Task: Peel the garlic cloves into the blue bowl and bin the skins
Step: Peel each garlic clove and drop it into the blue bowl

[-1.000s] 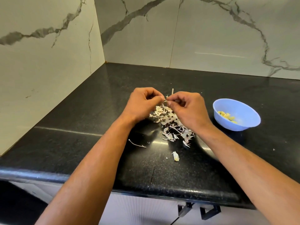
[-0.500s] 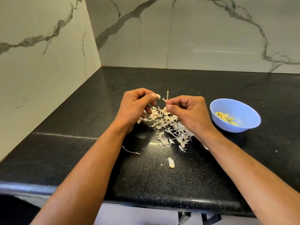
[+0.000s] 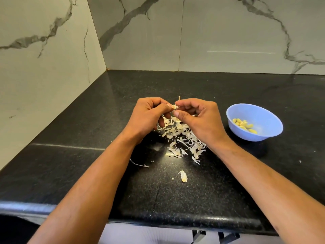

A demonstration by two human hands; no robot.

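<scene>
Left hand point(image 3: 146, 115) fingers curled, pinching a small pale garlic clove point(image 3: 174, 107) at thumb and fingertips, held above the counter. Right hand point(image 3: 198, 118) also curled, fingertips meeting the same clove from the other side, thumb just below it. Both hands hover over a loose pile of papery white garlic skins point(image 3: 182, 138) spread on the black speckled stone countertop point(image 3: 88, 138). One stray skin piece point(image 3: 183, 175) lies nearer the counter edge, a thin stem strand point(image 3: 139, 164) to its left. Round light-blue plastic bowl point(image 3: 255, 122) sits right of the hands, apart from the pile, with several peeled yellowish cloves point(image 3: 244, 125) inside. White marble-veined wall tiles point(image 3: 211, 36) behind. Thin pale stick point(image 3: 179, 98) pokes up behind the fingers; cannot tell what it is.
</scene>
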